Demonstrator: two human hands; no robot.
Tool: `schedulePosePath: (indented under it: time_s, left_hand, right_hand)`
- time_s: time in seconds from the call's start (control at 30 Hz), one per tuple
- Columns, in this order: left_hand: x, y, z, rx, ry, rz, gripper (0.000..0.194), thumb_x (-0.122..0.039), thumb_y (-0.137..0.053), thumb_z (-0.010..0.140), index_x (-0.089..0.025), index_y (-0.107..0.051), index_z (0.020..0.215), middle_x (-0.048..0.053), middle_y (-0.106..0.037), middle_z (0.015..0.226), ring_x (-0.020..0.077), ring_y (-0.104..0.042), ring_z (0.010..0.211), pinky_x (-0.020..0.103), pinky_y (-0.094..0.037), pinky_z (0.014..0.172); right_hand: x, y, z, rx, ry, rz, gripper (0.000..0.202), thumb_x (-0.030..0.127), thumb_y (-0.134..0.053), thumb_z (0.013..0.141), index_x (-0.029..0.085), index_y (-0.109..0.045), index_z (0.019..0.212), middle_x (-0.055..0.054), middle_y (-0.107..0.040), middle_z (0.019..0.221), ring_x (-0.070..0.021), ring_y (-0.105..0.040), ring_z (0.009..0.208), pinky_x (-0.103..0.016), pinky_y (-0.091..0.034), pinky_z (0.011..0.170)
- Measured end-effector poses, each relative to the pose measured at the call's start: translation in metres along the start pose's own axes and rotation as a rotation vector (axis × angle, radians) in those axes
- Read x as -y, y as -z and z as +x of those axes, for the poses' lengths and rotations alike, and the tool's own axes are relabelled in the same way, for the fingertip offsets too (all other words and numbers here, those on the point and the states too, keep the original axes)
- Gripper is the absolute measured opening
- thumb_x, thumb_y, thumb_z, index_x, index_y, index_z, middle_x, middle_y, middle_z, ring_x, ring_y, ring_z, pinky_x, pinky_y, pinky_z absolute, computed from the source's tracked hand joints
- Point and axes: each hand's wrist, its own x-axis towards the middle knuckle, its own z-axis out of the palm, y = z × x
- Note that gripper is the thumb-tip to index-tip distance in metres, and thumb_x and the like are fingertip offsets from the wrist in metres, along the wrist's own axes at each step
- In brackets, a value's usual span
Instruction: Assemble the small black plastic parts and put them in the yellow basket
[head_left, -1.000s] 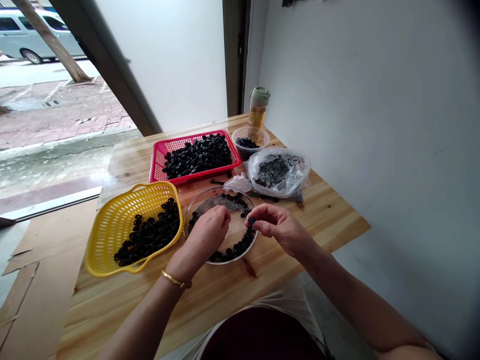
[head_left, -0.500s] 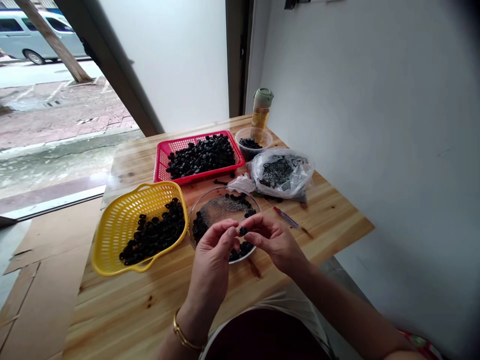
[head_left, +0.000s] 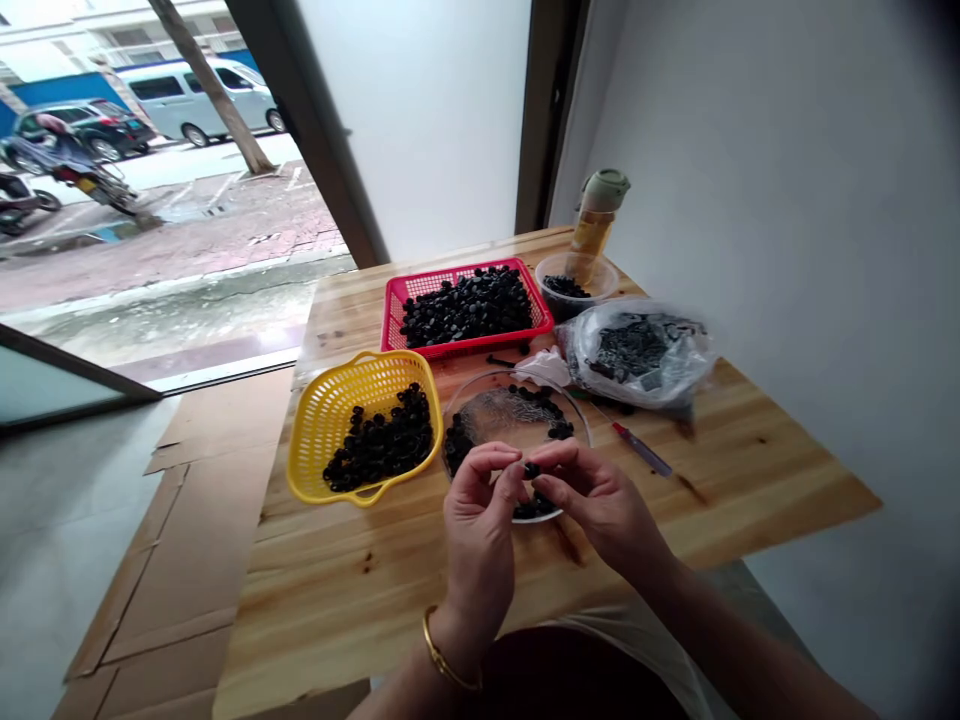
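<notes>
My right hand (head_left: 596,497) pinches a small round black part (head_left: 531,470) between thumb and fingertips. Thumb and forefinger of my left hand (head_left: 484,500) are pressed together just beside it; whatever they hold is too small to make out. Both hands are over the near side of a clear round tray (head_left: 587,422), where more black parts (head_left: 460,440) lie along the edge. A heap of fine clear pieces (head_left: 510,408) is at the tray's far side.
A yellow basket (head_left: 319,400) of black rings stands left, a red basket (head_left: 390,318) of black discs behind. Further right are a clear tub (head_left: 611,277), a bottle (head_left: 596,215), a plastic bag (head_left: 694,350) of dark pieces and a screwdriver (head_left: 641,448) on the wooden table (head_left: 360,620).
The camera has turned left, so the scene sits further right in view. My hands stay together over the tray, the black part still in my right fingertips.
</notes>
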Motion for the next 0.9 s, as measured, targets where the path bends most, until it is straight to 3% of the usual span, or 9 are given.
schedulePosePath:
  time_s: [0.33, 0.43, 0.53, 0.6, 0.67, 0.7, 0.77, 0.9]
  left_hand:
    - [-0.005, 0.015, -0.006, 0.124, -0.155, 0.131, 0.005, -0.024, -0.074, 0.093, -0.02, -0.075, 0.09, 0.005, -0.065, 0.101, 0.0145, -0.066, 0.087, 0.023, -0.055, 0.072]
    - [-0.015, 0.019, -0.007, 0.174, -0.221, 0.265, 0.005, -0.018, -0.071, 0.094, -0.021, -0.074, 0.091, 0.005, -0.067, 0.098, 0.0147, -0.067, 0.087, 0.023, -0.056, 0.073]
    - [-0.037, 0.031, -0.001, 0.328, -0.317, 0.531, 0.013, -0.014, -0.069, 0.093, -0.022, -0.073, 0.102, 0.005, -0.071, 0.102, 0.0136, -0.069, 0.083, 0.023, -0.056, 0.072]
    - [-0.058, 0.046, 0.016, 0.383, -0.388, 0.755, 0.034, -0.014, -0.068, 0.093, -0.023, -0.066, 0.126, 0.006, -0.073, 0.108, 0.0134, -0.069, 0.078, 0.024, -0.057, 0.071]
    - [-0.079, 0.067, 0.043, 0.28, -0.437, 1.048, 0.04, -0.02, -0.066, 0.095, -0.021, -0.061, 0.134, 0.008, -0.074, 0.109, 0.0167, -0.069, 0.082, 0.028, -0.057, 0.074]
    - [-0.087, 0.077, 0.06, 0.237, -0.425, 1.245, 0.033, -0.023, -0.065, 0.095, -0.02, -0.065, 0.129, 0.008, -0.075, 0.106, 0.0193, -0.068, 0.084, 0.031, -0.056, 0.076]
    - [-0.098, 0.096, 0.094, 0.261, -0.287, 1.687, 0.024, -0.027, -0.059, 0.098, -0.018, -0.071, 0.116, 0.01, -0.075, 0.102, 0.0255, -0.068, 0.096, 0.037, -0.053, 0.086]
    - [-0.093, 0.117, 0.142, 0.361, -0.147, 1.855, 0.015, -0.029, -0.07, 0.087, -0.017, -0.075, 0.079, 0.011, -0.074, 0.082, 0.0319, -0.069, 0.087, 0.039, -0.051, 0.08]
  right_hand:
    - [-0.002, -0.004, 0.0, 0.064, -0.025, 0.158, 0.014, 0.035, -0.085, 0.084, 0.026, -0.08, 0.095, -0.002, -0.076, 0.09, -0.0152, -0.071, 0.083, -0.024, -0.059, 0.078]
    - [0.0, -0.005, -0.001, 0.105, -0.014, 0.183, 0.011, 0.031, -0.086, 0.084, 0.027, -0.081, 0.093, -0.002, -0.077, 0.09, -0.015, -0.072, 0.084, -0.024, -0.06, 0.078]
    - [0.002, -0.005, -0.002, 0.107, -0.014, 0.178, 0.01, 0.03, -0.084, 0.085, 0.027, -0.081, 0.094, -0.002, -0.077, 0.09, -0.0151, -0.073, 0.084, -0.023, -0.06, 0.076]
    - [0.002, -0.003, -0.001, 0.07, -0.033, 0.175, 0.01, 0.032, -0.083, 0.087, 0.026, -0.08, 0.095, -0.003, -0.078, 0.088, -0.0148, -0.073, 0.083, -0.021, -0.059, 0.073]
    - [0.001, 0.0, 0.0, 0.022, -0.054, 0.17, 0.012, 0.034, -0.084, 0.087, 0.025, -0.079, 0.094, -0.003, -0.078, 0.086, -0.0143, -0.073, 0.081, -0.02, -0.057, 0.069]
    - [0.0, 0.001, 0.001, 0.005, -0.061, 0.169, 0.014, 0.034, -0.084, 0.086, 0.025, -0.079, 0.095, -0.003, -0.078, 0.086, -0.0141, -0.073, 0.08, -0.019, -0.056, 0.068]
    - [-0.001, 0.003, 0.002, -0.015, -0.071, 0.179, 0.016, 0.035, -0.085, 0.085, 0.024, -0.078, 0.095, -0.004, -0.079, 0.086, -0.0138, -0.072, 0.078, -0.02, -0.055, 0.067]
    - [-0.003, 0.0, 0.0, -0.019, -0.095, 0.215, 0.02, 0.038, -0.085, 0.084, 0.022, -0.077, 0.094, -0.004, -0.08, 0.086, -0.0139, -0.072, 0.077, -0.021, -0.055, 0.068]
